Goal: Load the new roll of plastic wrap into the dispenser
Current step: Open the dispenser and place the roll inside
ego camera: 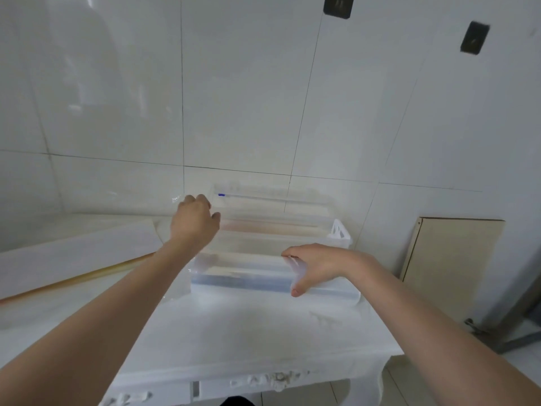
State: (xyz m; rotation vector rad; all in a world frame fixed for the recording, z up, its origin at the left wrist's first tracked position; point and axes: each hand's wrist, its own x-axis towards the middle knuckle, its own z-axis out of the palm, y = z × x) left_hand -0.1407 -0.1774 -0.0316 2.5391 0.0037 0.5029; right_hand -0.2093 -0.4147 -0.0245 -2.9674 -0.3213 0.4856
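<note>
Two bare hands work a clear plastic dispenser (243, 276) on a white table (251, 341). The right hand (314, 266) grips the near front edge of the dispenser's base toward its right end, fingers curled over the top of the edge and the thumb pressed against the front face below. The left hand (194, 219) reaches farther back to the left rear corner, its fingers curled at the edge of the raised, see-through lid (263, 200); motion blur leaves it unclear just how firmly they hold it. The lid stands tilted up toward the tiled wall (234, 98), with a small blue mark (221, 195) near its upper left corner. Inside the open dispenser, pale bands run lengthwise from end to end; the roll (275, 230) appears to lie among them, though blur and the clear plastic make its outline hard to fix. A white triangular end piece (339, 230) sticks up at the dispenser's right rear corner. To the left, a long white box (76, 259) lies on the table beside a thin yellowish tube (73, 279), both well apart from the dispenser. At right, a beige board (450, 265) leans against the wall beyond the table's edge. Two dark wall hooks (338, 5) are fixed high on the tiles.
</note>
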